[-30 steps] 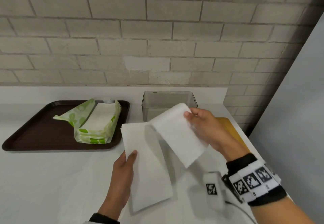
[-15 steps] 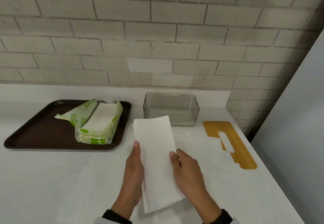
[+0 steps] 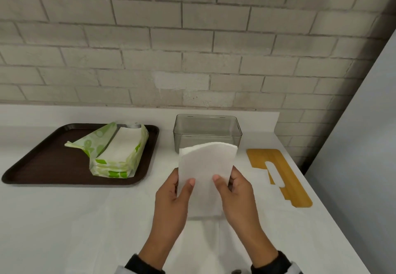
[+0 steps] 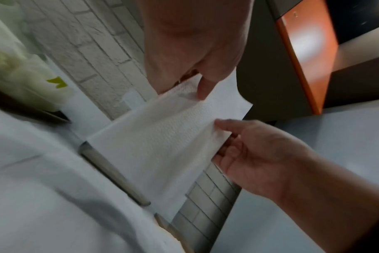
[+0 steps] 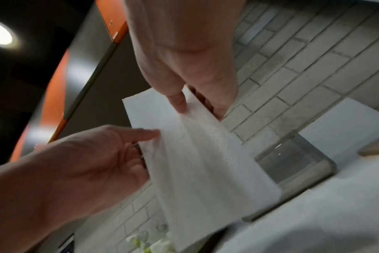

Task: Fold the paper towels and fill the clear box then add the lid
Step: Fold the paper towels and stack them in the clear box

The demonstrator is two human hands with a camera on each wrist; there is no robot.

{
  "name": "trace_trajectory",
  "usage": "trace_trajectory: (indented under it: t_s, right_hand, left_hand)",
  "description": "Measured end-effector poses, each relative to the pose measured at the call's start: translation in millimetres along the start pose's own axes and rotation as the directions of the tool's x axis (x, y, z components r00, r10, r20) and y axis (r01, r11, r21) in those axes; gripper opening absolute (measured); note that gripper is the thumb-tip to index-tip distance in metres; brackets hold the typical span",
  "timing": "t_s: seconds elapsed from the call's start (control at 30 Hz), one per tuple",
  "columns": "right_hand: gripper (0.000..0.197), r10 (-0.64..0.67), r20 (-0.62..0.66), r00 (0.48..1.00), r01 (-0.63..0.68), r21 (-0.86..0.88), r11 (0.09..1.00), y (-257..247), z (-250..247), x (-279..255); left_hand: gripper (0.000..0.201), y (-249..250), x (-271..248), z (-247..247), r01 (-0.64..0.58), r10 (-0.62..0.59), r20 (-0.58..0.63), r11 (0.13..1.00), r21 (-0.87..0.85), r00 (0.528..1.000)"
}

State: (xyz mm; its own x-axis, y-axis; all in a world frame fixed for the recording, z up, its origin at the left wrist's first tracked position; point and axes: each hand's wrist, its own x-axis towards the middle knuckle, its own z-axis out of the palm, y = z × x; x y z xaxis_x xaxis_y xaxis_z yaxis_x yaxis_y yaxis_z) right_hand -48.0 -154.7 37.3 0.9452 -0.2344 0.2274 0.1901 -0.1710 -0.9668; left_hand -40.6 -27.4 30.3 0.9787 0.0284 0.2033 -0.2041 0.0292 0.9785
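Lifted off the tabletop (image 3: 64,220) since half a second ago, the folded paper towel (image 3: 206,166) now stands between both hands, bowed upward at its far edge. Left hand (image 3: 171,198) and right hand (image 3: 235,192) each pinch a side edge, thumb on the near face, fingers (image 4: 227,149) curled behind. Just beyond the fingers sits the clear box (image 3: 206,133); the wooden lid (image 3: 280,175) lies right of them. Being light, soft and limp, the towel probably sags unless held at both edges, and hard pinching could likely crease it.
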Motion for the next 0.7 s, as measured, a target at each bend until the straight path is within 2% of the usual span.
trace_trajectory:
  t_s: [0.1, 0.2, 0.27, 0.4, 0.47, 0.53, 0.63, 0.67, 0.7]
  right_hand:
    - [0.025, -0.052, -0.075, 0.996, 0.054, 0.023, 0.998, 1.2, 6.2, -6.9]
    - [0.042, 0.04, 0.017, 0.999, -0.04, -0.031, 0.999, 13.2, 10.9, -8.8]
    - [0.052, 0.138, 0.086, 0.987, -0.132, -0.071, 0.989, 19.5, 13.9, -10.0]
    - [0.048, 0.16, 0.063, 0.985, -0.154, -0.091, 0.984, 24.7, 7.0, -4.1]
    - [0.043, 0.186, 0.104, 0.977, -0.17, -0.144, 0.975, 25.3, -1.1, -0.7]
    - [0.039, 0.25, 0.243, 0.937, -0.191, -0.24, 0.952, 23.9, -12.1, 0.6]
    - [0.035, 0.337, 0.462, 0.821, -0.144, -0.403, 0.904, 18.6, -34.4, 4.7]
    - [0.032, 0.335, 0.483, 0.809, -0.116, -0.427, 0.897, 15.6, -42.4, 7.8]
    - [0.029, 0.316, 0.474, 0.822, -0.102, -0.424, 0.9, 13.1, -49.8, 11.8]
  left_hand:
    - [0.032, -0.4, -1.6, 7.6, -0.015, 0.014, -0.015, 1.0, -0.026, 1.0]
    - [0.038, -12.6, -1.4, 11.6, 0.049, -0.05, -0.063, 0.999, -0.014, 0.997]
    - [0.035, -19.0, -1.7, 13.6, 0.091, -0.092, -0.075, 0.996, -0.015, 0.993]
    - [0.025, -19.3, 1.9, 14.8, 0.113, -0.122, -0.093, 0.989, -0.096, 0.988]
    - [0.023, -16.7, 4.8, 9.9, 0.139, -0.161, -0.112, 0.974, -0.179, 0.981]
    - [0.022, -13.9, 7.2, 1.6, 0.161, -0.195, -0.119, 0.955, -0.251, 0.973]
    - [0.025, -12.5, 8.8, -15.5, 0.134, -0.188, -0.171, 0.949, -0.286, 0.967]
    - [0.027, -12.4, 10.1, -22.0, 0.108, -0.165, -0.202, 0.958, -0.267, 0.965]
    - [0.027, -12.3, 11.2, -28.4, 0.082, -0.137, -0.227, 0.968, -0.238, 0.964]
